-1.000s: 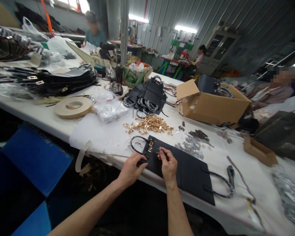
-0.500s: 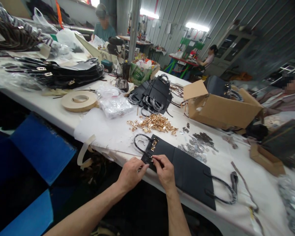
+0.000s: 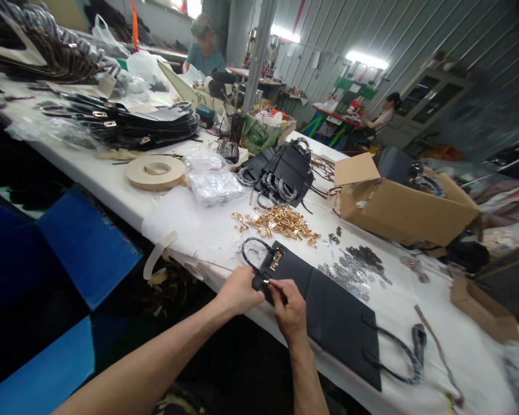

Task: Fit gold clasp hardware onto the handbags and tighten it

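A black bag panel (image 3: 324,300) lies flat along the table's front edge, with a wrapped handle at each end and gold hardware (image 3: 277,259) near its left end. My left hand (image 3: 241,291) is closed on the panel's left front corner, by the base of the handle (image 3: 254,253). Beside it, my right hand (image 3: 289,305) pinches a small shiny metal piece (image 3: 267,282) at that corner. Just behind the panel is a heap of gold fittings (image 3: 285,222). Flat silver plates (image 3: 348,271) lie to the right of them.
Behind stand a stack of black panels (image 3: 288,167) and a cardboard box (image 3: 406,207). A tape roll (image 3: 155,172) and plastic bags (image 3: 214,181) are at the left. Blue boxes (image 3: 90,248) stand below the table's left side. Two people sit farther back; another is at the right edge.
The view has shifted, so the scene sits a little to the right. My left hand has closed in on the panel's corner. Part of a hand now shows at the far left edge.
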`<state>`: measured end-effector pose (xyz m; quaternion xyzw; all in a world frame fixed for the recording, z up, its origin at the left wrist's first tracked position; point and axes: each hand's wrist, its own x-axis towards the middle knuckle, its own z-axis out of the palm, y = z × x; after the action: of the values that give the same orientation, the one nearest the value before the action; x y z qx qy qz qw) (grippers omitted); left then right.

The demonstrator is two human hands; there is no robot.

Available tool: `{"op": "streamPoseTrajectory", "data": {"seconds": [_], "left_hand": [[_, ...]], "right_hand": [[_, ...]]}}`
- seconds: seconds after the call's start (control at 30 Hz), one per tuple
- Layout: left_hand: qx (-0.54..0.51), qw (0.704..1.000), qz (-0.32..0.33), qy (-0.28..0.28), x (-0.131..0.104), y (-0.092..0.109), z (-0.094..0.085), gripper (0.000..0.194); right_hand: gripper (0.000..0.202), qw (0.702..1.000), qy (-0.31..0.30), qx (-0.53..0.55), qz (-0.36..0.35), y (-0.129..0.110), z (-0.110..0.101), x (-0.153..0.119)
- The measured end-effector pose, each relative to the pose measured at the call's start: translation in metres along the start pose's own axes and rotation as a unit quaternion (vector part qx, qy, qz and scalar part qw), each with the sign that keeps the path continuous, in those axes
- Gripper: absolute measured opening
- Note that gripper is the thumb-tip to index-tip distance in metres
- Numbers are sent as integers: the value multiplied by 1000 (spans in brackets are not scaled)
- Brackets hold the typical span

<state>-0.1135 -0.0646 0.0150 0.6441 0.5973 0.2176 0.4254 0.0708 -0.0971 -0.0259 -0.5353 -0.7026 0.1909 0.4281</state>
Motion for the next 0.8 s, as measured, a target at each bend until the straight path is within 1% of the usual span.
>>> {"op": "streamPoseTrajectory", "data": {"seconds": [0.1, 0.17, 0.2, 0.27, 0.3, 0.4, 0.47, 0.67, 0.8], "left_hand": [[-66, 993, -37, -89, 12, -3, -1, 20], [-82, 987, -56, -127, 16, -4, -1, 14], [-81, 987, -60, -128, 17, -4, -1, 13], [-75, 989, -62, -111, 16, -2, -1, 19], [-68, 992, -56, -93, 14, -2, -1, 24], [-37, 999, -27, -14, 7, 0, 2, 38], [-43, 999, -15, 9, 4, -1, 5, 41], [-127, 991, -37, -30, 12, -15, 17, 40], [-170, 982, -60, -52, 16, -20, 21, 38]], "right_hand": [[16, 1000, 3, 4, -3, -1, 0, 0], [16, 1000, 3, 5, -7, -1, 0, 0], [16, 1000, 3, 6, -10, -1, 0, 0], [16, 1000, 2, 8, -16, 0, -1, 0], [16, 1000, 2, 9, -18, 0, -1, 0], [16, 1000, 1, 12, -29, 0, -1, 0], [16, 999, 0, 13, -34, 0, -1, 0], [17, 999, -5, 5, -41, -2, -2, 0], [17, 999, -12, 4, -48, -2, -2, 1]]}}
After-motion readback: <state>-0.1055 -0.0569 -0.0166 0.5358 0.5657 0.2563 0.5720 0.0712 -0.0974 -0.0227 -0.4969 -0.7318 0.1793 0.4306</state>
